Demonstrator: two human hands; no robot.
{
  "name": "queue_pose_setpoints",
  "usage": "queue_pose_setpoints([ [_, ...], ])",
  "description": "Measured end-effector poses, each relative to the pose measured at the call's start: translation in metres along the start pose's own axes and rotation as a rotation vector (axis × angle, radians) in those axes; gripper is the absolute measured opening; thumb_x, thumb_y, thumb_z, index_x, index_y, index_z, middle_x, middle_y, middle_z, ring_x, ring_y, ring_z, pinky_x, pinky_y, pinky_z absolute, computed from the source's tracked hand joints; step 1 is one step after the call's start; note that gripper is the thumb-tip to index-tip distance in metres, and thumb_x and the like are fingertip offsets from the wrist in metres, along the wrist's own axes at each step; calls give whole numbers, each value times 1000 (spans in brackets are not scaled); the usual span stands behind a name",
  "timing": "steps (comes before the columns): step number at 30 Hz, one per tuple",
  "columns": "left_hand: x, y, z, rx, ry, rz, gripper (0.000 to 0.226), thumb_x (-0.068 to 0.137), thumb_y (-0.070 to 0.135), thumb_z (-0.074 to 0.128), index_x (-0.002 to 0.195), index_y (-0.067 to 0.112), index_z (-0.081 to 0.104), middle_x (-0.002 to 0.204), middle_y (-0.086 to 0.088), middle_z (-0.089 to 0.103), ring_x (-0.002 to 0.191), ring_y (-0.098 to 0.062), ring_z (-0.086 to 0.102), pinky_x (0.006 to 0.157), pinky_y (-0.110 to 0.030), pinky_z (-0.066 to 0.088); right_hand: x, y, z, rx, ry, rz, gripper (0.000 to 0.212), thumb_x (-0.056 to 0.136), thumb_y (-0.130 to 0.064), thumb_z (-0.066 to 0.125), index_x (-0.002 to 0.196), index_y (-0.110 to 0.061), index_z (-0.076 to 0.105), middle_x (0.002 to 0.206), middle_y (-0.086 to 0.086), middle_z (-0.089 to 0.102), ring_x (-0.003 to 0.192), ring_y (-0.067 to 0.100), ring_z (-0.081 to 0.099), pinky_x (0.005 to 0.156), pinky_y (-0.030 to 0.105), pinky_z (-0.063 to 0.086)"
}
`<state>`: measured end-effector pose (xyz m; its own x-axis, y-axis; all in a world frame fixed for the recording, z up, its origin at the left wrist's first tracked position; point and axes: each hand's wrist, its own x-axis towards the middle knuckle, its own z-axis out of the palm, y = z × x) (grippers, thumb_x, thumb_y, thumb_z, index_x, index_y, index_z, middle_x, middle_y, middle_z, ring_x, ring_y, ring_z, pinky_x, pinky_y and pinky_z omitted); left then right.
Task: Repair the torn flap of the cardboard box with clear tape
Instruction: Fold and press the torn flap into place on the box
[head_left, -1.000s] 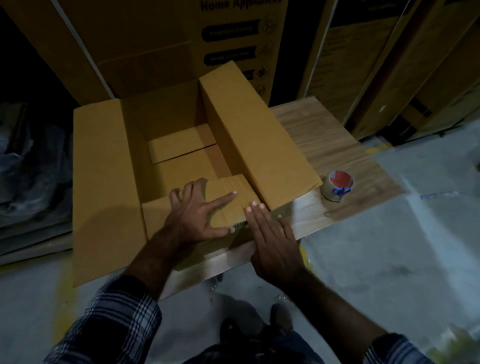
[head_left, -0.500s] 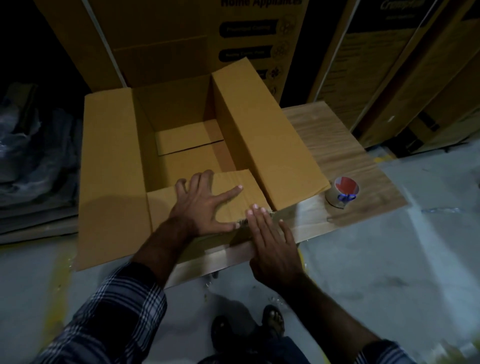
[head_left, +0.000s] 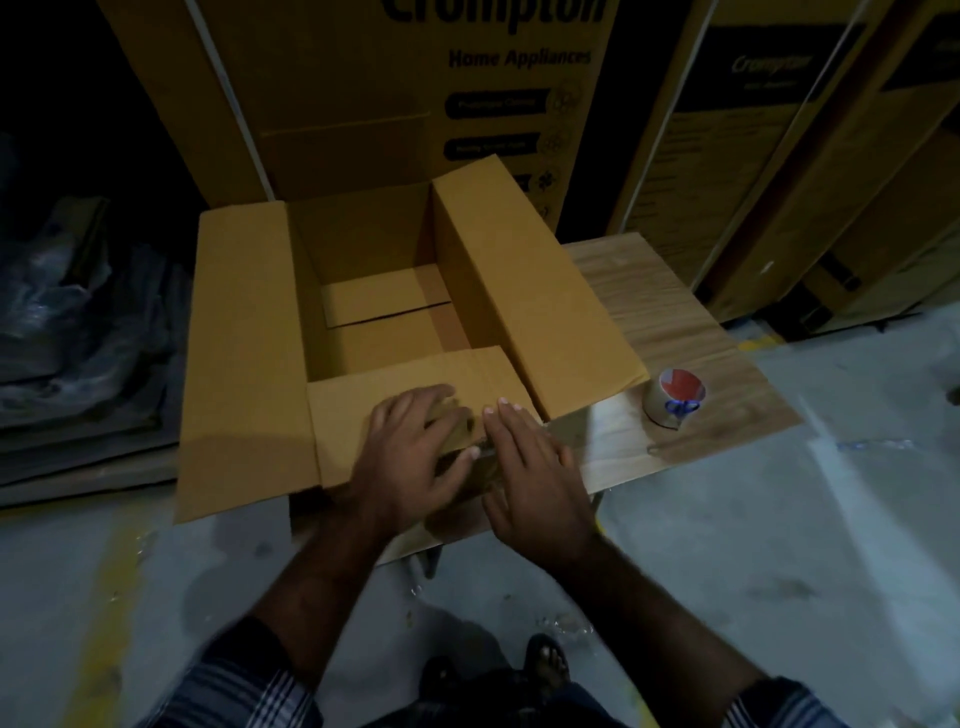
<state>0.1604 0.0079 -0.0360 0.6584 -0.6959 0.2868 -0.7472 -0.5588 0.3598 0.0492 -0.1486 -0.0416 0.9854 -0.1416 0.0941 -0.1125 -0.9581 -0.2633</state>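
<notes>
Both hands, left hand (head_left: 415, 457) and right hand (head_left: 535, 467), press flat, fingers straight, side by side on the torn flap (head_left: 363, 400).

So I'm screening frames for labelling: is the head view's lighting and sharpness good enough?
Head view: dim overall, far left nearly black; left hand slightly motion-blurred, right hand sharper; wide-angle bending of the tall cartons; tape roll readable, the flap tear hard to make out.
</notes>
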Motion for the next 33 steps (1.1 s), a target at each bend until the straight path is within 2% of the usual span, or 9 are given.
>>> queue_pose_setpoints([
  [2, -20, 6, 3, -61, 150, -45, 35, 91, 38, 60, 118, 17, 69, 130, -7, 62, 117, -28, 58, 94, -42, 43, 3, -9, -3, 0, 16, -34, 79, 89, -38, 59, 158, -15, 26, 167, 7, 26, 154, 22, 24, 111, 52, 38],
  [4, -36, 8, 4, -78, 226, -125, 32, 88, 32, 63, 115, 15, 70, 123, -6, 65, 111, -27, 59, 88, -41, 45, 7, -20, -3, -1, 36, -86, 75, 89, -36, 59, 155, -14, 32, 164, 9, 31, 152, 25, 29, 110, 53, 39],
  [10, -57, 11, 4, -101, 248, -230, 33, 87, 31, 58, 114, 16, 69, 118, -2, 65, 108, -25, 60, 85, -37, 41, 11, -33, -4, 8, 66, -183, 66, 88, -33, 58, 149, -12, 42, 159, 10, 40, 148, 26, 36, 102, 49, 44],
  [16, -49, 35, 18, -130, 232, -229, 32, 88, 33, 57, 113, 17, 68, 116, -1, 66, 105, -24, 59, 84, -35, 40, 4, -5, -13, 9, 84, -121, 66, 88, -35, 63, 147, -14, 44, 157, 9, 42, 147, 26, 37, 103, 51, 45],
  [20, -25, 63, 31, -104, 173, -119, 34, 89, 32, 57, 116, 15, 68, 116, -3, 66, 103, -25, 59, 84, -38, 45, -11, 35, -24, 48, 132, -35, 65, 86, -34, 64, 145, -16, 45, 156, 8, 43, 145, 26, 40, 100, 49, 45],
  [23, 1, 92, 43, -64, 115, -11, 36, 90, 32, 55, 116, 12, 68, 116, -6, 66, 102, -26, 59, 81, -40, 46, -23, 74, -32, 71, 199, 29, 62, 83, -31, 68, 140, -15, 51, 149, 8, 51, 136, 25, 48, 95, 45, 48],
  [28, 50, 149, 82, -146, 83, 86, 28, 92, 26, 59, 110, 6, 69, 104, -10, 67, 94, -32, 63, 77, -41, 51, -42, 153, -45, 124, 239, 160, 56, 86, -39, 54, 135, -14, 56, 141, 6, 57, 128, 27, 55, 92, 44, 49],
  [30, 67, 172, 102, -209, 56, 110, 24, 93, 25, 60, 108, 8, 68, 101, -9, 64, 92, -31, 63, 76, -38, 52, -47, 190, -48, 164, 251, 181, 50, 84, -35, 57, 130, -16, 58, 134, 4, 60, 121, 27, 59, 89, 43, 50],
  [33, 91, 199, 132, -276, -54, 76, 25, 93, 28, 59, 110, 12, 68, 108, -5, 62, 95, -27, 64, 76, -37, 53, -43, 244, -47, 173, 233, 193, 43, 80, -26, 65, 121, -14, 61, 119, 6, 63, 107, 31, 62, 81, 43, 52],
])
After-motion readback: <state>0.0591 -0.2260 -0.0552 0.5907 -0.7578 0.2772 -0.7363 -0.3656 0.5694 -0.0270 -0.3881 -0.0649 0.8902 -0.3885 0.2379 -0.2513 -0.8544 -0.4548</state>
